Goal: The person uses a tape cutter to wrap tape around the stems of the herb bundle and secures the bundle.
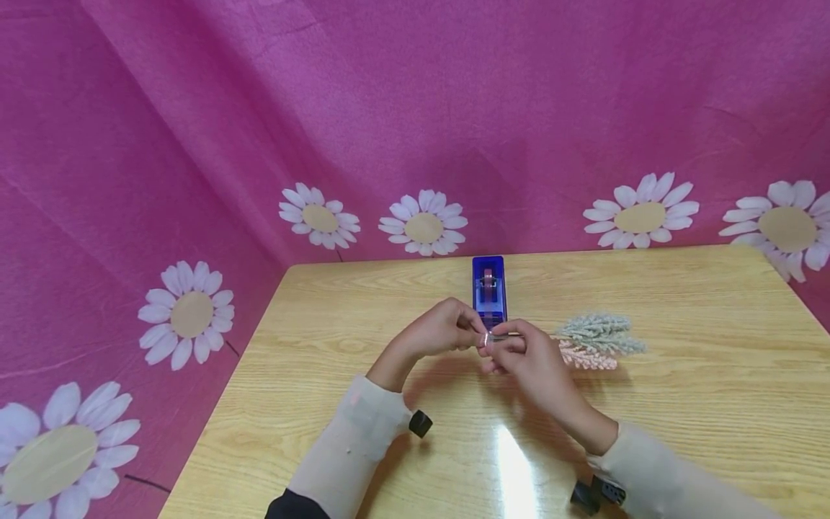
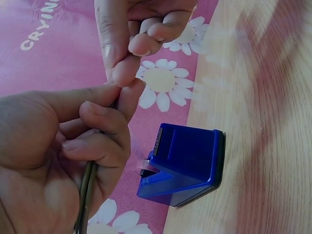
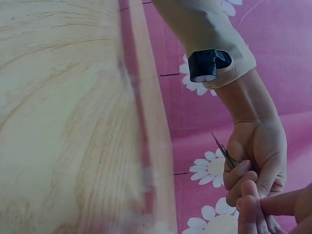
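Observation:
Sprigs of pale green flowers (image 1: 599, 333) and pink flowers (image 1: 588, 357) stick out to the right behind my right hand (image 1: 534, 360). Their thin dark stems (image 2: 86, 197) run through the curled fingers of my left hand (image 2: 92, 131), with the ends pointing back toward its wrist. Both hands meet fingertip to fingertip over the table, pinching at the stems. A shiny clear strip that looks like tape (image 1: 488, 339) shows between the fingertips in the head view. Just beyond the hands stands a blue tape dispenser (image 1: 489, 288). Fingers hide most of the pinched spot.
The wooden table (image 1: 700, 331) extends around the hands, with glare near its front. A pink curtain with white daisies (image 1: 519, 130) hangs along the back and left edges. Black wrist cameras (image 1: 420, 424) sit on both beige sleeves (image 1: 353, 425).

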A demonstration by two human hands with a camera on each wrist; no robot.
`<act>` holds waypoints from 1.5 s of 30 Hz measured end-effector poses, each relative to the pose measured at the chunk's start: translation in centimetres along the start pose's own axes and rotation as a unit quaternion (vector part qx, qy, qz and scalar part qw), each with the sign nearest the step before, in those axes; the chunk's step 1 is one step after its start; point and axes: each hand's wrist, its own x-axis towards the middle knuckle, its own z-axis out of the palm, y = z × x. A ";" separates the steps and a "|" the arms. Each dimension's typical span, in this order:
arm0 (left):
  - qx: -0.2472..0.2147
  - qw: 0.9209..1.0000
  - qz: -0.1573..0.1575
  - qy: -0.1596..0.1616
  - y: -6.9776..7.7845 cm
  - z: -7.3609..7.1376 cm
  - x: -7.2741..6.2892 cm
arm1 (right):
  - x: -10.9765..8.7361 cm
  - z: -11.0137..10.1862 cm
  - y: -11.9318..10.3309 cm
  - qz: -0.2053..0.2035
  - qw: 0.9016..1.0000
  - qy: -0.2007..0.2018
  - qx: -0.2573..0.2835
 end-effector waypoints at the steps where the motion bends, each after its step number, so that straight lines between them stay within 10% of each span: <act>1: -0.001 1.000 0.002 -0.001 0.0 0.0 0.0 | -0.1 0.0 0.1 0.000 1.000 0.003 -0.001; 30: 0.045 0.999 0.000 0.010 -0.2 0.2 0.2 | -0.9 -1.0 -0.5 -0.063 0.986 -0.023 -0.155; 40: 0.054 0.998 -0.001 0.011 -0.1 0.0 0.2 | 1.4 -3.6 -4.2 -0.172 0.951 -0.021 -0.255; 45: 0.054 0.998 -0.012 0.015 0.0 0.2 0.2 | 3.7 -4.8 -5.1 -0.122 0.936 -0.086 -0.317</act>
